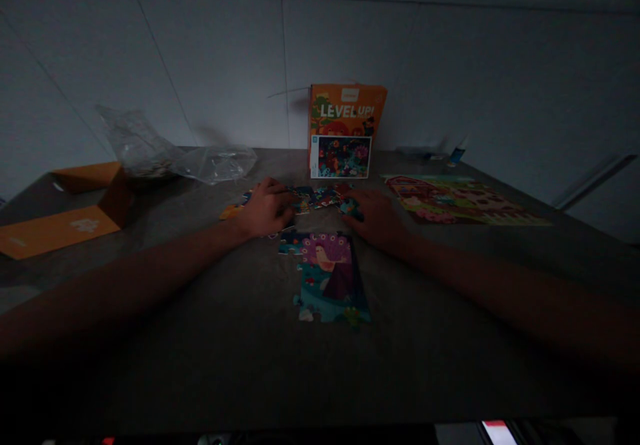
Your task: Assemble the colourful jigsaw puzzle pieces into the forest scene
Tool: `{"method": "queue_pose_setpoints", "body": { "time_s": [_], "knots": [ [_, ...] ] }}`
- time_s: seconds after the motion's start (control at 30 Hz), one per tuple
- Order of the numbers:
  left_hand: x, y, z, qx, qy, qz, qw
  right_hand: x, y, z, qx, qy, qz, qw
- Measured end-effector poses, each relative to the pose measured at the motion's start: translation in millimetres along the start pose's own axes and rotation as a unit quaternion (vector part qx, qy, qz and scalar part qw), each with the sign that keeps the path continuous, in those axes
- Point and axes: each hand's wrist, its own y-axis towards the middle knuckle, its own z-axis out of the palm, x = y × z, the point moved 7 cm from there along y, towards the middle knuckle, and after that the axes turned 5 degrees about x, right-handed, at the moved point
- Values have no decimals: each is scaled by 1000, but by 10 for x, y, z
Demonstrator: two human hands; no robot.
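A half-built cardboard puzzle patch with a purple bird on blue-green (330, 278) is lying on the flat grey table (225, 338). Just behind the patch, a little heap of loose colourful cardboard puzzle pieces (320, 197) is spreading out in a row.

Both hands are reaching to that heap. The left hand (265, 208) is resting behind and to the left of the patch, palm down, curling over some pieces. The right hand (377, 218) is resting behind and to the right of the patch, with its fingertips touching the pieces at that end. It is very dark, so I cannot tell if either hand is pinching a piece or only lying on them.

Further behind the patch, a tall orange cardboard box with a picture on its front (345, 131) is standing up. To the right of the patch, a finished flat red and green puzzle (455, 201) is lying. Far to the left of the patch, a crinkly clear plastic bag (175, 151) and a flat orange cardboard lid (65, 221) are sitting.

I think the good way here is going slowly: spreading the pieces so each one is showing its picture side, picking one at a time, and looking at the box picture for matching colours. Keeping the wrists off the patch is smart too, because a bump could be pushing its joined pieces apart.
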Motion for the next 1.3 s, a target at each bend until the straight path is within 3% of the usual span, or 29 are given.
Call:
{"method": "queue_pose_setpoints", "body": {
  "time_s": [0.3,0.53,0.9,1.03,1.3],
  "knots": [
    [-325,-61,-172,-73,8,100,992,162,16,-46,-1,60,-98,993],
    [-475,-83,-148,-46,0,175,984,167,28,-72,-16,104,-126,986],
    [-481,-93,-161,-53,27,164,985,114,-25,-284,-113,122,-95,981],
    [-451,-102,-203,-93,25,151,984,111,-55,-285,-101,180,-82,975],
    [-529,-105,-219,-101,45,176,978,139,-69,-242,-67,237,-76,966]
  ]
}}
